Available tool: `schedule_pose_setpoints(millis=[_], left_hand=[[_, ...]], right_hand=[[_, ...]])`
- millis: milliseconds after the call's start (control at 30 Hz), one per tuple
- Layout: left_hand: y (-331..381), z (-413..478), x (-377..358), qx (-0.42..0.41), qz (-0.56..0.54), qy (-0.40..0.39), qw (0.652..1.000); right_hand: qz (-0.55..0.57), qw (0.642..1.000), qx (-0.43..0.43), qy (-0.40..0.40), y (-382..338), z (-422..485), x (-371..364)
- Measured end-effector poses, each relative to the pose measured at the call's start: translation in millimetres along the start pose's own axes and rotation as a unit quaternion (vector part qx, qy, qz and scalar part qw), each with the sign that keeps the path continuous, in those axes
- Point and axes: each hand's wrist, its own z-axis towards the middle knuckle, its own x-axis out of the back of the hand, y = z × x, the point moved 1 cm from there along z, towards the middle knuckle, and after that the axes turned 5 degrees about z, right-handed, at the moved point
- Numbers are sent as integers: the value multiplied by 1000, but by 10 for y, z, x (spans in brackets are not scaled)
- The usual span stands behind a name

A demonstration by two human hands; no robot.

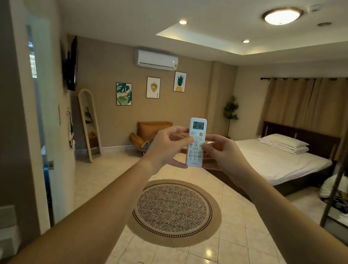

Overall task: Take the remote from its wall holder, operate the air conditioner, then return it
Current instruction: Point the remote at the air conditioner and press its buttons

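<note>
A white remote point(197, 133) with a small lit screen and a yellow button stands upright in front of me, held out at arm's length. My left hand point(167, 147) grips its left side, thumb on the button face. My right hand point(222, 154) holds the right side, with fingertips on the buttons. The remote's top points toward the white air conditioner point(156, 60) mounted high on the far wall. The wall holder is not visible.
A round patterned rug point(174, 212) lies on the tiled floor below my arms. A bed point(279, 162) stands at right, a bunk frame point(340, 184) at far right with a person crouching behind it. A leaning mirror point(89, 124), an orange chair point(149, 133) and a door frame point(33, 107) are at left.
</note>
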Motion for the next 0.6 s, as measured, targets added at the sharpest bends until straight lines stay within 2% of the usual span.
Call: schedule_pose_setpoints(millis=[300,600], left_hand=[[35,-52,64,-4,20,10,1000],[85,29,203,71,20,23,997]], right_hand=[[-1,1000,-19,-7,-23,7,-52],[119,986,-110,-42,-177,23,-217]])
